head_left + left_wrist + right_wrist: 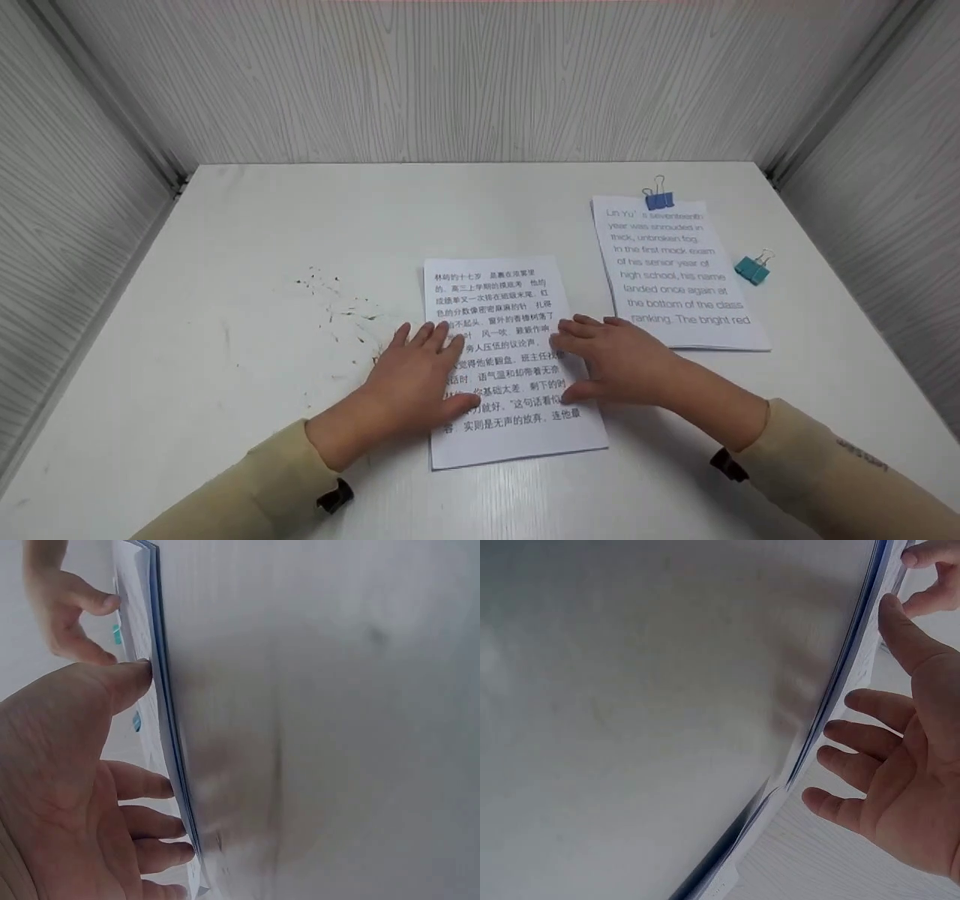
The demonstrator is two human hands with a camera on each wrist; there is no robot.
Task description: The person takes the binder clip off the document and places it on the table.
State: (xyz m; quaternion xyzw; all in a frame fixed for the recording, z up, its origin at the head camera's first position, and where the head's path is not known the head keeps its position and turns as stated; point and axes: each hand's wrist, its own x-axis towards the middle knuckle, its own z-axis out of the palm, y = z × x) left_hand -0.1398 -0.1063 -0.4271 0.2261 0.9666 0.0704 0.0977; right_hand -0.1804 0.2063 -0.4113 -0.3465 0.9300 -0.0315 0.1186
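Note:
A stack of paper (517,442) printed with Chinese text lies flat on the table in front of me. My left hand (420,375) is at its left side, fingers spread and thumb over the lower left part of the top sheet. On the opposite side my right hand (619,356) has its fingertips and thumb at the right edge. In the left wrist view the left fingertips (180,826) meet the stack's layered edge (169,712). From the right wrist, the fingers (855,765) look loosely extended beside the pages (847,660). Neither hand grips anything.
Behind the right hand lies a second stack of paper (667,277) with English text, a blue binder clip (659,200) on its top edge. A teal binder clip (752,270) sits loose to its right. Dark specks (337,300) mark the white table (300,217). Panel walls (480,82) enclose it.

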